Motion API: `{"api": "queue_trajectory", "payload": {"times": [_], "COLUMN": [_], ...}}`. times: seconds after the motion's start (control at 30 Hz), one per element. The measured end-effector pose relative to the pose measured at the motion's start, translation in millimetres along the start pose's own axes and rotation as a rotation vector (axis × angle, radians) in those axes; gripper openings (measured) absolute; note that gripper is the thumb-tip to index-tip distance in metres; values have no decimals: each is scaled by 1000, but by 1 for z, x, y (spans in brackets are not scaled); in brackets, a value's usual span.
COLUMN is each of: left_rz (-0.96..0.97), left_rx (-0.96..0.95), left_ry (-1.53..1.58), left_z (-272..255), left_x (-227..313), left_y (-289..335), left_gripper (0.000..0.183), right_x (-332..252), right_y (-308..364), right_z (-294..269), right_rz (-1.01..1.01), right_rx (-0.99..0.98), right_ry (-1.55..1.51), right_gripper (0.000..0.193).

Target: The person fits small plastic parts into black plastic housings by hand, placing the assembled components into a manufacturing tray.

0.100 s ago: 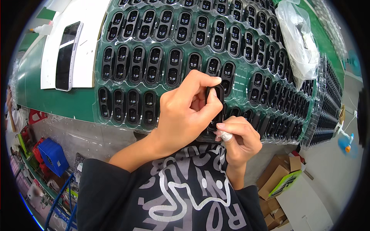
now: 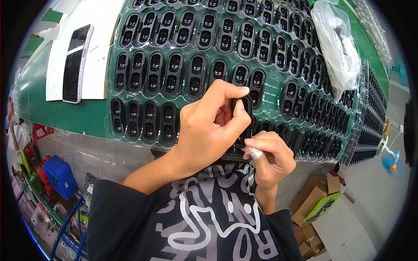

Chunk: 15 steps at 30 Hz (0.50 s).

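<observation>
A: Where's the part?
B: Black elongated piece [image 2: 248,105] is pinched between thumb and forefinger of the left hand [image 2: 204,130], other fingers curled in. It's up over the tray's near side, one end toward the person.
A: Right hand?
B: Right hand [image 2: 273,157] is just right of and nearer than the left, fingers bent in at the piece's near end. White wrap [image 2: 255,153] on one digit. Can't tell if it grips the piece or only touches.
A: Around them?
B: Clear plastic tray [image 2: 272,92] under and beyond both hands, rows of black oval twin-dome units [image 2: 197,76] in its pockets. A bare pocket sits beyond the right hand. More loaded trays [image 2: 370,117] further right.
A: Further out?
B: Crumpled clear plastic bag [image 2: 335,48] beyond and right of the right hand, on the units. Phone [image 2: 75,65] on a white sheet [image 2: 96,56], beyond and left of the left hand. Green table [image 2: 41,106] beneath.
A: Floor?
B: Blue crate [image 2: 61,176] well left of the left hand, open cardboard box [image 2: 309,195] right of and nearer than the right.
</observation>
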<state>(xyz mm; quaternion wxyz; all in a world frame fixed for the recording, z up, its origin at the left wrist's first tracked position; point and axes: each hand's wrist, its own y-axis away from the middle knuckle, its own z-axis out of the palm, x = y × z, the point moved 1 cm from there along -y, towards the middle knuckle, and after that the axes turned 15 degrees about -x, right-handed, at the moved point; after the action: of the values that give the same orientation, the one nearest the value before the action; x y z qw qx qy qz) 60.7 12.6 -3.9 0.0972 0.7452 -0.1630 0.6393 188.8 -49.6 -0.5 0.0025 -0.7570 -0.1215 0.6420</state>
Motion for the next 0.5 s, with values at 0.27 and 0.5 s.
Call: {"api": "queue_trajectory", "payload": {"times": [0.27, 0.5], "left_rz": [117, 165], "left_rx": [47, 35], "left_ry": [-223, -240], "left_z": [-1, -1], "left_x": [4, 1], "left_y": [1, 1], "left_gripper": [22, 22], "right_x": [1, 1], "right_y": [0, -1], "right_z": [4, 5], "right_rz": [-66, -96], "right_rx": [35, 37], "right_ry": [120, 171], "right_gripper": [19, 18]}}
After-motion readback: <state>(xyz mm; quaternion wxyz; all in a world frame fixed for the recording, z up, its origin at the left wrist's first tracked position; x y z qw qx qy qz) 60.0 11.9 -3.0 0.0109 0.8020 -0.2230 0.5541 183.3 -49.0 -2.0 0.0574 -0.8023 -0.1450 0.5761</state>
